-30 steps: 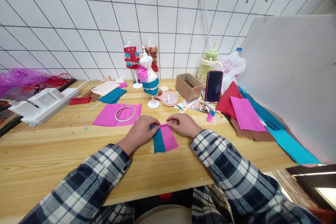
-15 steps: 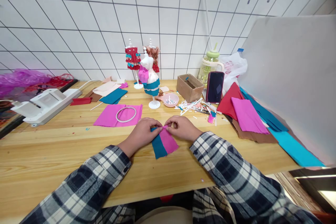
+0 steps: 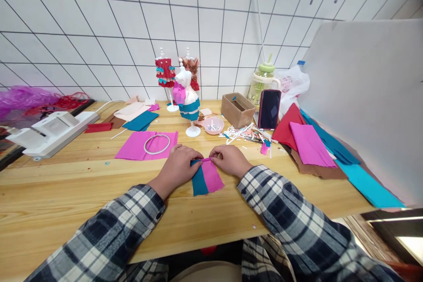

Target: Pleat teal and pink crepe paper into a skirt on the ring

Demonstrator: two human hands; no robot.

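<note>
Between my two hands hangs a small two-coloured piece of crepe paper [image 3: 212, 177], teal on the left and magenta on the right. My left hand [image 3: 181, 165] pinches its upper left corner between thumb and fingers. The upper right corner is pinched by my right hand [image 3: 230, 160]. A narrow fold runs along the top edge between the fingertips. Just beyond my left hand, a magenta sheet [image 3: 130, 146] lies flat with a silver-grey ring [image 3: 145, 144] on it.
Small dress forms [image 3: 190, 105] in paper dresses stand at the back. Right of them are a pink dish [image 3: 214, 126], a cardboard box [image 3: 238, 112], paper scraps [image 3: 243, 133], a phone [image 3: 269, 109] and a jug [image 3: 261, 81]. Folded coloured papers [image 3: 310, 143] lie right, a power strip [image 3: 62, 134] left.
The fingertips of my hands have moved slightly apart, and more of the folded top edge shows between them. The paper's lower edge sits a little higher and straighter.
</note>
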